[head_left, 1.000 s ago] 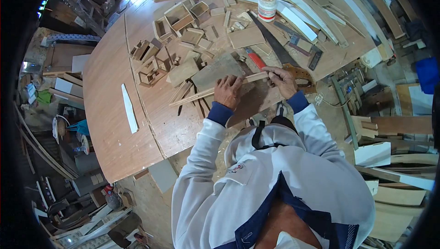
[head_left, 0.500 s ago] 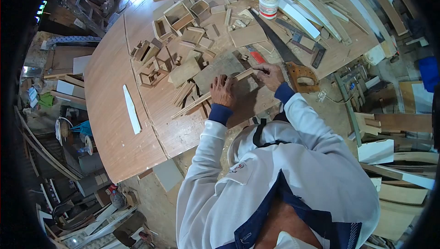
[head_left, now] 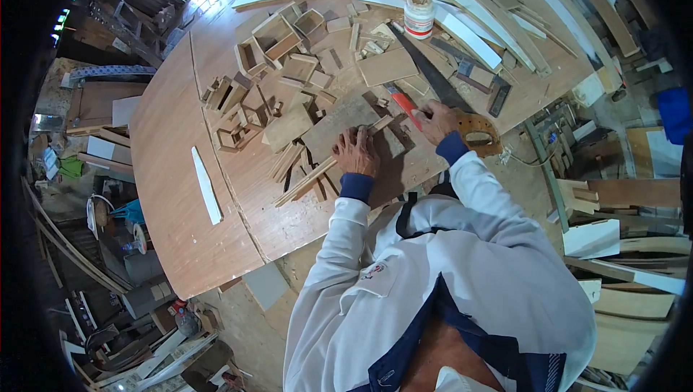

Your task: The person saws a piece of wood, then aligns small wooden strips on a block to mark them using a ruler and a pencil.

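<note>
My left hand (head_left: 356,152) presses a thin wooden strip (head_left: 310,180) down on a flat grey-brown board (head_left: 339,129) near the table's front edge. The strip runs out on both sides of the hand. To the right, my right hand (head_left: 436,122) is closed on a red cutter (head_left: 404,105), whose blade end points up and left, away from me. Just beyond that hand lies a handsaw (head_left: 429,67) with a wooden handle (head_left: 478,133). Several thin strips lie left of my left hand, partly under the board.
Small wooden boxes (head_left: 278,35) and offcuts spread across the table (head_left: 162,197). A white jar (head_left: 419,18) with sticks stands at the back. Long planks line the far edge. A black square (head_left: 499,96) lies right; a white pointed piece (head_left: 206,184) lies left.
My right hand has let go of the strip's end and taken hold of the red cutter, which has shifted slightly. My left hand stays on the strip. The view has shifted slightly.
</note>
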Motion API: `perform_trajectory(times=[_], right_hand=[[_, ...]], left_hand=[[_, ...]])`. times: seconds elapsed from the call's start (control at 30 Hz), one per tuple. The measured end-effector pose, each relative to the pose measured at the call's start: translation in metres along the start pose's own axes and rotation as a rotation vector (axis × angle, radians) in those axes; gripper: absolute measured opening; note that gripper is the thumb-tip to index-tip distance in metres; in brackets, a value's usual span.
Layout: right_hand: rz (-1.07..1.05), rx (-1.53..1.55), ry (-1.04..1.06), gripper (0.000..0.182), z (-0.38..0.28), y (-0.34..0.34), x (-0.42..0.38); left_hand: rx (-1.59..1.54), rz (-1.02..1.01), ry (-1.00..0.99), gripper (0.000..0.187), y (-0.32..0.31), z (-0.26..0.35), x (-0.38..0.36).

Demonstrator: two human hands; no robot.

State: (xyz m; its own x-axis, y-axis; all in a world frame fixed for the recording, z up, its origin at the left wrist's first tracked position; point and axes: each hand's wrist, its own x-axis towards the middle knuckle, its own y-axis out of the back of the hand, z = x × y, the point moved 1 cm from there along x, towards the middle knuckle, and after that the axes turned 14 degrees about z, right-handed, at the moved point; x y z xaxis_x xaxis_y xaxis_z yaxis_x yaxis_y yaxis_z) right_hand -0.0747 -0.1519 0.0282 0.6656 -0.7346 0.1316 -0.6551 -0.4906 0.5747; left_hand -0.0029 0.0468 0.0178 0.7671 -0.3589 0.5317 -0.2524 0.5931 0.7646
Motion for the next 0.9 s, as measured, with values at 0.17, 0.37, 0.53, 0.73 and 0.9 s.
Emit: perform_trajectory(times=[0.17, 0.37, 0.53, 0.73, 0.9], right_hand=[[0.024, -0.057, -0.015, 0.023, -0.013, 0.006, -0.007], [0.048, -0.020, 0.513, 0.020, -0.047, -0.019, -0.022], [-0.118, 0.079, 0.526, 0.024, -0.034, -0.041, -0.020], [-0.208, 0.221, 0.317, 0.022, -0.027, -0.047, -0.010], [-0.199, 0.231, 0.168, 0.027, -0.031, -0.042, -0.004]], left_hand=[[0.016, 0.017, 0.019, 0.023, -0.002, 0.002, -0.001], [0.036, -0.005, -0.008, 0.022, 0.001, 0.000, 0.001], [-0.067, -0.111, -0.035, 0.021, 0.003, -0.009, 0.001], [0.002, 0.035, -0.132, 0.021, 0.019, -0.004, 0.005], [-0.034, -0.057, -0.044, 0.021, 0.006, -0.013, 0.006]])
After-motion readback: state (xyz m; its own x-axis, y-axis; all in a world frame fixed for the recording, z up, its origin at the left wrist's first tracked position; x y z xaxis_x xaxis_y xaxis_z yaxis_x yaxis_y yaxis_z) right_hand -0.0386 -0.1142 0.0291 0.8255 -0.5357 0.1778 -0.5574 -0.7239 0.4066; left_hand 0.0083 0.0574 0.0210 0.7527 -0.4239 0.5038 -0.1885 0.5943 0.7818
